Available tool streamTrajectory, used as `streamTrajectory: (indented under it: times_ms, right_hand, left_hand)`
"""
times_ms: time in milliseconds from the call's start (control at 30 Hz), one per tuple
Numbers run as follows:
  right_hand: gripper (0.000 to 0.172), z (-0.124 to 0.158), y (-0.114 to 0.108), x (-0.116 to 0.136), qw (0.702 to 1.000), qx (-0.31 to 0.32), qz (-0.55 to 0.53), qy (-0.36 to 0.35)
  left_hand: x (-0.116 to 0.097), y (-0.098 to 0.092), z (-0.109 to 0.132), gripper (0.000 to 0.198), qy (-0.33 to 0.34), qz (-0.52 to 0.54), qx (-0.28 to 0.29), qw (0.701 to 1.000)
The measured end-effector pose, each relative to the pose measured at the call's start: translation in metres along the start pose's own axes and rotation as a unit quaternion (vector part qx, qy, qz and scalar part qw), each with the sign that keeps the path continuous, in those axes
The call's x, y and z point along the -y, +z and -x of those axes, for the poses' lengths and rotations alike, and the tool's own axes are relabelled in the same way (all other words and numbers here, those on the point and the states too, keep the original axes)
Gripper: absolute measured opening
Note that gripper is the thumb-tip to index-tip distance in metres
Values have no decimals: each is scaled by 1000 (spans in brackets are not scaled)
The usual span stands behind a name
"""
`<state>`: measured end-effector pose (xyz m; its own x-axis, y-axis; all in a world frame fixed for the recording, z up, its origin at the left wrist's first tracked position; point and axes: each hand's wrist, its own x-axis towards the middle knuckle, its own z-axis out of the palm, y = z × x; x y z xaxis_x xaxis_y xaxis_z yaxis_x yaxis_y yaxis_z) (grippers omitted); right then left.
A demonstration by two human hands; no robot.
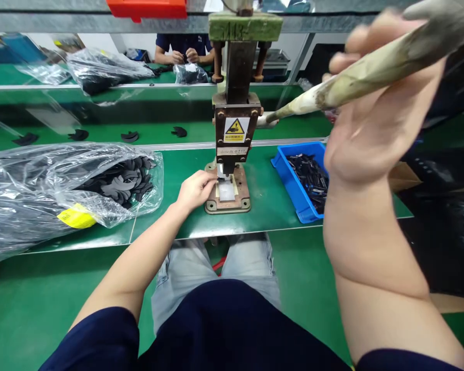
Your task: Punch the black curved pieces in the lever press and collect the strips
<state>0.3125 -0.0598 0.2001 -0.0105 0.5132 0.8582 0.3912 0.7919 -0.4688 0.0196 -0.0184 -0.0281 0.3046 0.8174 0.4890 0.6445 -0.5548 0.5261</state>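
A green hand press (pixel 235 131) with a warning label stands upright at the middle of the bench. My left hand (pixel 196 190) reaches to its base (pixel 237 203), fingers pinched together beside the ram. Something small and dark shows at those fingertips, too small to make out. A pale metal plate (pixel 227 191) lies on the base just in front. At the upper right, the press's long wrapped lever (pixel 355 77) slants up across the palm of my right hand (pixel 371 129). That hand's fingers are stretched out behind the lever, blurred and not wrapped round it.
A clear bag (pixel 31 190) of black curved pieces (pixel 123 180) lies at left. Right of the press stands a blue bin (pixel 290 188) of small dark parts. Several black pieces line the bench behind. Across it, a co-worker's hands (pixel 183 55) are above a small bag (pixel 191 73).
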Motion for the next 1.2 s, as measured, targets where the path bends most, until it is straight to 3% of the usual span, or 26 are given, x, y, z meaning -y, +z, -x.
streamTrajectory:
  times_ms: [67, 167, 300, 500, 633, 767, 867, 967, 1100, 1200]
  right_hand:
    - [82, -24, 7, 15, 997, 8, -78, -4]
    - [92, -27, 17, 23, 994, 25, -110, -2]
    - [59, 14, 20, 14, 994, 4, -110, -10]
    - [23, 98, 15, -7, 995, 54, -62, -59]
    - [13, 128, 18, -17, 997, 44, -44, -56]
    - [13, 132, 24, -22, 997, 3, -47, -64]
    - [18, 131, 28, -26, 997, -13, -40, -72]
    - [21, 131, 32, -29, 995, -30, -42, -82]
    - [27, 131, 41, -28, 993, -85, -50, -71]
    - [35, 131, 45, -29, 990, -114, -48, -71]
  left_hand:
    - [0, 4, -9, 25, 15, -42, 47, 998]
    - [-4, 4, -16, 30, 21, -107, 106, 988]
    - [-9, 2, -19, 31, 40, -148, 146, 977]
    - [-6, 4, -20, 30, 54, -120, 133, 982]
    - [-8, 6, -19, 28, 49, -106, 124, 985]
    - [-9, -6, -15, 30, 48, -94, 132, 986]
    - [9, -36, -7, 31, 3, -136, 125, 983]
    - [44, -89, 6, 33, -85, -231, 112, 963]
    - [98, -169, 25, 37, -229, -370, 160, 886]
    - [125, -205, 35, 56, -290, -413, 209, 838]
